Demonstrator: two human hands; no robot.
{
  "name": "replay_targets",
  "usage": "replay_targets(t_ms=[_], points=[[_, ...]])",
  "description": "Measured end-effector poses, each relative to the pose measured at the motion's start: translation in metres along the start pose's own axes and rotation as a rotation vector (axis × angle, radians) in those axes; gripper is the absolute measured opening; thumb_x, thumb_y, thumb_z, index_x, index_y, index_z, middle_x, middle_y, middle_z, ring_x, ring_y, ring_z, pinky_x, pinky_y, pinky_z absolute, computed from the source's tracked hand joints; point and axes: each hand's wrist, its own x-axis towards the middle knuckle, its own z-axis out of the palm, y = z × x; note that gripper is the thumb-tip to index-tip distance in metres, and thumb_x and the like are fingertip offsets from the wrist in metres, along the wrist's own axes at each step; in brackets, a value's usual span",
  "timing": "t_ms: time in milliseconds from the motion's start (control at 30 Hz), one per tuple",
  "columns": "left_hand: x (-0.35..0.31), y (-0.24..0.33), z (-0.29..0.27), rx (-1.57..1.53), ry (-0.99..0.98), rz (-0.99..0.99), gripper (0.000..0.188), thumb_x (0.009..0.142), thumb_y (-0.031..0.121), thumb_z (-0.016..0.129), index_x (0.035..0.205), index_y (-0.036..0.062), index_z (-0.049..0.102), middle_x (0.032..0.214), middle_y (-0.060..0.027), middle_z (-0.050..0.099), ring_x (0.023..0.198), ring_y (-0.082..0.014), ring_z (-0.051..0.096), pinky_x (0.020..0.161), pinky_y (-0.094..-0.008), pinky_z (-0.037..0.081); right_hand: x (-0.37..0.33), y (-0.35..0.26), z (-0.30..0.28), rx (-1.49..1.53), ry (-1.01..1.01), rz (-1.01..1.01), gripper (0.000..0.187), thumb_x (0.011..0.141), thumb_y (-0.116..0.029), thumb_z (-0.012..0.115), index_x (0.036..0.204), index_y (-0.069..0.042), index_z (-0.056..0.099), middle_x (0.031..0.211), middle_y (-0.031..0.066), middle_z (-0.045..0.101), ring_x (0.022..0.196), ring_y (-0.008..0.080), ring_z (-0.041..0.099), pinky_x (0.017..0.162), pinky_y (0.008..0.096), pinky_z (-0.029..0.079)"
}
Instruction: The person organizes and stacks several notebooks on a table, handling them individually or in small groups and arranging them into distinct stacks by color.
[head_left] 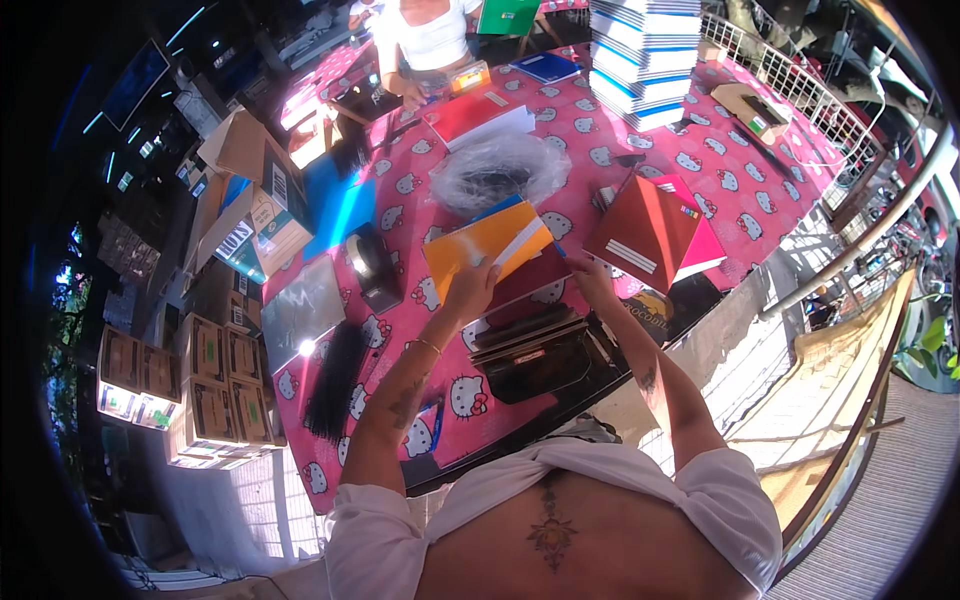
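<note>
Centrally, in the head view, a fan of notebooks is held above a pink tablecloth printed with white cartoon faces. The left hand pinches the lower edge of a yellow notebook, its thumb over the cover. The right hand is closed at the right end of a dark red notebook, which lies partly beneath the yellow one; its exact finger placement is too small to tell. Just beyond the notebooks lies a crumpled clear plastic bag. To the right, a red notebook overlaps a bright pink notebook; near the person, below the hands, rests a dark open bag. To the left stand a black tape dispenser and an open cardboard box. At the far side, a tall notebook stack rises, and a co-worker's hand is near another red notebook.
</note>
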Motion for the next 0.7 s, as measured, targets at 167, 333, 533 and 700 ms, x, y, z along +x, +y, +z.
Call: replay_targets(t_ms=[167,333,533,700], points=[[0.009,-0.029,-0.033,0.059,0.266,0.071,0.025,0.103,0.027,0.048,0.109,0.0034,0.055,0.074,-0.0251,0.064,0.069,-0.0446,0.064,0.064,-0.0546,0.049,-0.005,-0.032,0.005,-0.548,-0.108,-0.296,0.041,0.098,-0.028,0.055,0.124,0.002,0.065,0.117,0.0176,0.070,0.111,0.0277,0.066,0.094,0.0367,0.049],[-0.009,0.069,-0.148,0.510,0.508,0.213,0.014,0.098,0.015,0.060,0.098,0.0012,0.058,0.082,-0.0184,0.066,0.071,-0.0303,0.068,0.057,-0.0418,0.053,-0.026,-0.150,-0.044,0.841,-0.382,0.310,0.063,0.100,-0.048,0.053,0.142,-0.001,0.048,0.128,0.0156,0.062,0.124,0.0310,0.057,0.105,0.0443,0.043],[-0.060,0.117,-0.135,0.722,0.355,0.886,0.018,0.090,0.013,0.067,0.102,0.0011,0.061,0.086,-0.0107,0.069,0.077,-0.0250,0.069,0.072,-0.0365,0.056,-0.059,-0.226,-0.049,0.625,-0.592,0.225,0.056,0.094,-0.028,0.067,0.138,0.001,0.048,0.123,0.0138,0.063,0.111,0.0249,0.065,0.093,0.0414,0.055],[-0.097,0.132,-0.130,0.270,0.390,0.390,0.042,0.089,0.017,0.071,0.124,0.0025,0.054,0.123,-0.0148,0.064,0.118,-0.0255,0.060,0.099,-0.0382,0.048,-0.080,-0.186,-0.058,0.662,-0.567,0.103,0.034,0.094,-0.013,0.067,0.123,0.003,0.060,0.103,0.0087,0.068,0.079,0.0184,0.070,0.060,0.0351,0.061]])
